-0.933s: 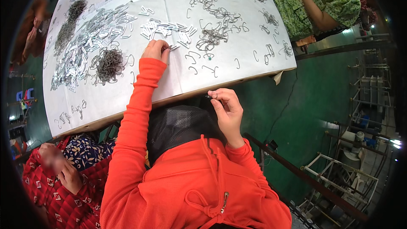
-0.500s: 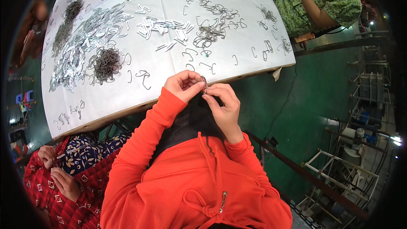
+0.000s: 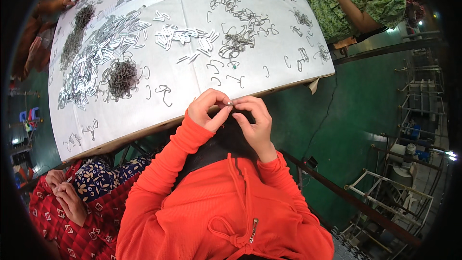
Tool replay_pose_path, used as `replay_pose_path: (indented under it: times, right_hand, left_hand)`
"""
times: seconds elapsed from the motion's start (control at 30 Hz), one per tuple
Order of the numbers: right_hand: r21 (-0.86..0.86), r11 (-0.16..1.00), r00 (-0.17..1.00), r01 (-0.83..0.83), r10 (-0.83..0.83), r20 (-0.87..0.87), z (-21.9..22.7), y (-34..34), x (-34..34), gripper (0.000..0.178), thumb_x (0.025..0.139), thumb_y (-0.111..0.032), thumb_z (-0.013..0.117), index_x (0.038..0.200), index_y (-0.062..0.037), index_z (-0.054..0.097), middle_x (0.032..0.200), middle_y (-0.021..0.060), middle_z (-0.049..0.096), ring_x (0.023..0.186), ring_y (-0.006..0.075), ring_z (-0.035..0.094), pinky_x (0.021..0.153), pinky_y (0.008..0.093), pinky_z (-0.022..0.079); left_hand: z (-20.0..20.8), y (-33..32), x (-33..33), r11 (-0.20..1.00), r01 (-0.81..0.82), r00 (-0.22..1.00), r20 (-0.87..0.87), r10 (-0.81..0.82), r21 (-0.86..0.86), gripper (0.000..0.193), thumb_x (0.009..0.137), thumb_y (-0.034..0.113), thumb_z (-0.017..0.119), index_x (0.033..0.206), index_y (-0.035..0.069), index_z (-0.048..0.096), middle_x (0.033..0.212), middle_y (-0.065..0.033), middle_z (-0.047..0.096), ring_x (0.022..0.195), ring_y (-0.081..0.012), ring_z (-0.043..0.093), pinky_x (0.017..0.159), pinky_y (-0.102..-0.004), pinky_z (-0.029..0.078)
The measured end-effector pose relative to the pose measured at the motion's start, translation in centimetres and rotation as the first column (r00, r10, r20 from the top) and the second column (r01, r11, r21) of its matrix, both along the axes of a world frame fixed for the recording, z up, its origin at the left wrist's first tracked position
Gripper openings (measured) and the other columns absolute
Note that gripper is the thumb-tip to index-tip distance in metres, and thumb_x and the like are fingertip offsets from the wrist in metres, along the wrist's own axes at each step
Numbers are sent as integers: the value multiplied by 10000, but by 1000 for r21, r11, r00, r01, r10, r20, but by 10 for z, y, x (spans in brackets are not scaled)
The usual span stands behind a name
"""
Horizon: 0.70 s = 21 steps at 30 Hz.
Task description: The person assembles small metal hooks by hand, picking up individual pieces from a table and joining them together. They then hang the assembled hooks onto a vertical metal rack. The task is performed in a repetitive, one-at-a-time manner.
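My left hand (image 3: 210, 109) and my right hand (image 3: 255, 121) meet just past the table's near edge, fingertips almost touching. Between them, both pinch a small metal piece (image 3: 231, 105), mostly covered by the fingers; a curved wire hook showed there a moment earlier. On the white-covered table (image 3: 183, 79), the nearest things are loose bent wire hooks (image 3: 164, 94) and a dark heap of hooks (image 3: 121, 78). Short shiny metal strips (image 3: 185, 36) lie in a scatter farther back.
A large spread of metal strips (image 3: 91, 62) fills the table's left. More wire hooks (image 3: 238, 41) lie toward the right. A co-worker's hands (image 3: 67, 195) are at lower left, a co-worker in a green patterned top (image 3: 358, 7) sits at far right. Metal frames (image 3: 385, 197) stand on the green floor.
Both hands have tilted slightly lower, and the curved wire that stuck up between the fingers is now mostly hidden. At far left, a co-worker's hand has come over the table.
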State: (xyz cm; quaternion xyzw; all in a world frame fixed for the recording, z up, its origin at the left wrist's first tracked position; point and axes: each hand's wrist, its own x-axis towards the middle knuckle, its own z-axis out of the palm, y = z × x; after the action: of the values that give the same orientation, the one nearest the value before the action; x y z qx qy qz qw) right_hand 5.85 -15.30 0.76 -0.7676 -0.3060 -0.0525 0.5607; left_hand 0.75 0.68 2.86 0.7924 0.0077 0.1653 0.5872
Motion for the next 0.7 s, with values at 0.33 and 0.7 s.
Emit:
replay_pose_path:
  times: [0.33, 0.7]
  right_hand:
    - [-465, 863, 927, 197, -10, 375, -25, 49, 114, 330, 803, -6, 569, 1110, -114, 626, 1193, 137, 530, 1123, 315, 484, 925, 446, 387]
    - [-543, 747, 907, 383, -190, 377, -24, 22, 128, 133, 712, -155, 717, 829, -113, 671, 1032, 72, 579, 1037, 263, 509, 928, 492, 343]
  left_hand:
    - [-51, 17, 6, 995, 89, 989, -117, -94, -43, 67, 777, 21, 614, 835, 29, 581, 804, -56, 579, 688, -147, 571, 623, -250, 445]
    - [-51, 18, 7, 982, 137, 968, -191, -160, -129, 48, 784, 27, 608, 824, 27, 583, 824, -65, 587, 731, -170, 589, 658, -261, 461]
